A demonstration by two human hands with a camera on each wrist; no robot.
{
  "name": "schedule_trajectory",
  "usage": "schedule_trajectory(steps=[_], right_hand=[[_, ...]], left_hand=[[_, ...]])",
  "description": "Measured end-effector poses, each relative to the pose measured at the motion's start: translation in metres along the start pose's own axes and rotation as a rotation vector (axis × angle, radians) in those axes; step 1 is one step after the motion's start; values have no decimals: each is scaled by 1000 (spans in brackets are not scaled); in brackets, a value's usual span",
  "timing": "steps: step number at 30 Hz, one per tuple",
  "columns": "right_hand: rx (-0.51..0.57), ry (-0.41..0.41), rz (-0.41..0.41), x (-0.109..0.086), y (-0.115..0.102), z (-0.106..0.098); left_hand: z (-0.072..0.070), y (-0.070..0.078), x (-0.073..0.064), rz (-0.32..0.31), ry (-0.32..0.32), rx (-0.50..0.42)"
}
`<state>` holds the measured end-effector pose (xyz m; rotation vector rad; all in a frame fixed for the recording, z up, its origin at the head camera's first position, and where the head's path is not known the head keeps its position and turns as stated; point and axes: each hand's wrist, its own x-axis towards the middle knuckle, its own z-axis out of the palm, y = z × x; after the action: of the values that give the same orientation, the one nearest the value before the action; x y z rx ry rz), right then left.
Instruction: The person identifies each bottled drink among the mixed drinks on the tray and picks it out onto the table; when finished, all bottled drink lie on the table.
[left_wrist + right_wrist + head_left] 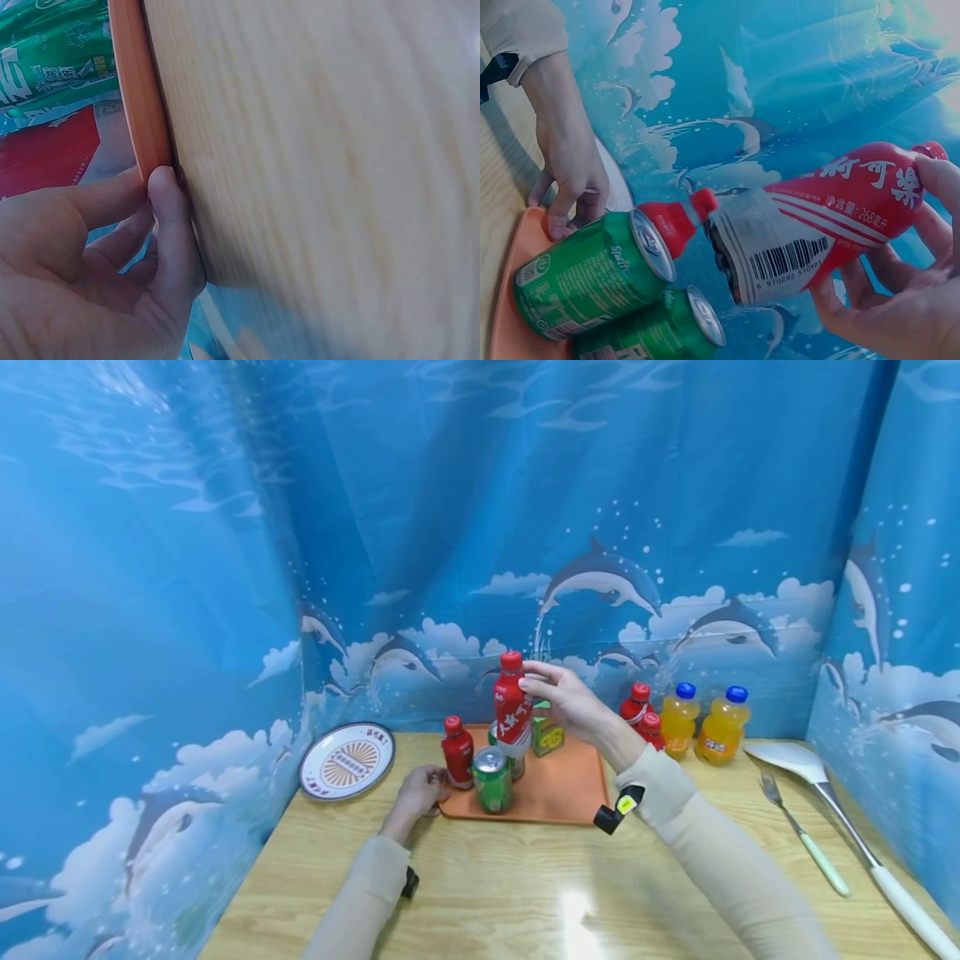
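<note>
Gripping a red bottle (840, 217), the right hand (568, 700) held it above the orange tray (562, 785); its label (810, 229) read 268毫升 near a barcode (789, 260). "Sprite" was printed on the nearer can (592, 274) — legible only in the right wrist view, which also showed more of a second can (656, 330) beside it. The left wrist view caught the left hand (82, 262) pinching the tray's edge. Only the head view took in two orange drinks (722, 727). A wood-grain table (487, 877) lay beneath — dolphin-printed curtains (465, 510) behind.
</note>
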<state>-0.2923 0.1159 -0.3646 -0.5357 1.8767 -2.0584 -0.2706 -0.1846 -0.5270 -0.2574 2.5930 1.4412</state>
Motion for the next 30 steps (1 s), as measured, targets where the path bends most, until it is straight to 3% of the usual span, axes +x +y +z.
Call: schedule_trajectory(steps=[6,20,30], right_hand=[[3,57,-67,-16,-16,-18],[6,341,-184,-61,-49,-83],[-101,567,-310,-81,-43,-119]], left_hand=[[-2,1,0,-12,-13,2],[-3,-2,1,-3,-25,-4],[-2,-1,2,-24,-29,3]])
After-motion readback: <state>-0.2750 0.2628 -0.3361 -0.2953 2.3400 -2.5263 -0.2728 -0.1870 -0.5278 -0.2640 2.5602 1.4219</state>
